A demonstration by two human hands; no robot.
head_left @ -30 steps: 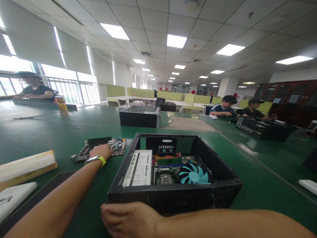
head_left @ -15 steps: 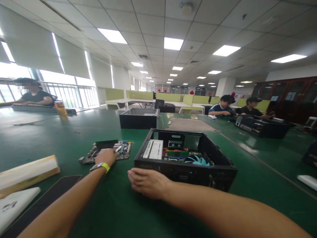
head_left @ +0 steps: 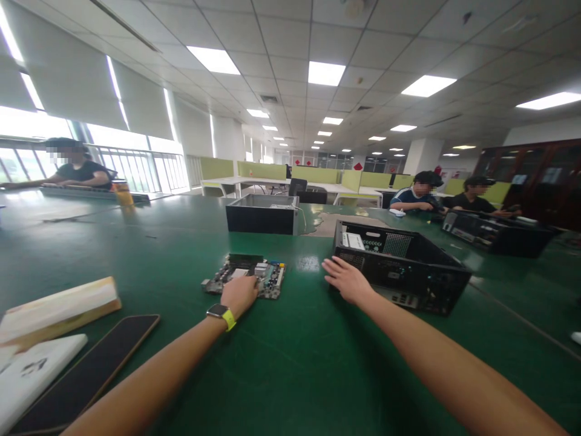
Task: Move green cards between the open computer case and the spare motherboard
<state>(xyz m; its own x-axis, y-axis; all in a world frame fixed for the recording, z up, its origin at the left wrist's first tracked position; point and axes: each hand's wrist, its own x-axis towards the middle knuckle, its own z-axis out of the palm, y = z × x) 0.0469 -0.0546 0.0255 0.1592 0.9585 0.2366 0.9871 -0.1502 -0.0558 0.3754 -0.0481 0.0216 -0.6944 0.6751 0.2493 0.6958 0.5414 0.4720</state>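
Observation:
A bare motherboard (head_left: 247, 277) lies flat on the green table (head_left: 290, 363). My left hand (head_left: 239, 295), with a yellow-strapped watch on the wrist, is curled over the board's near edge and grips it. My right hand (head_left: 347, 280) is stretched out with fingers apart, its palm against the near left corner of a black open computer case (head_left: 399, 266). The case stands to the right of the board, with a power supply and wiring visible inside.
A second open case (head_left: 263, 215) stands farther back at centre. A wooden block (head_left: 59, 309), a white box (head_left: 31, 375) and a dark flat pad (head_left: 91, 372) lie at the near left. Three other people sit at the table: one far left, two far right behind another case (head_left: 494, 233).
My right hand has pushed the black case away and to the right, far from me. My left hand has stayed on the motherboard, which has slid a little rightward in view.

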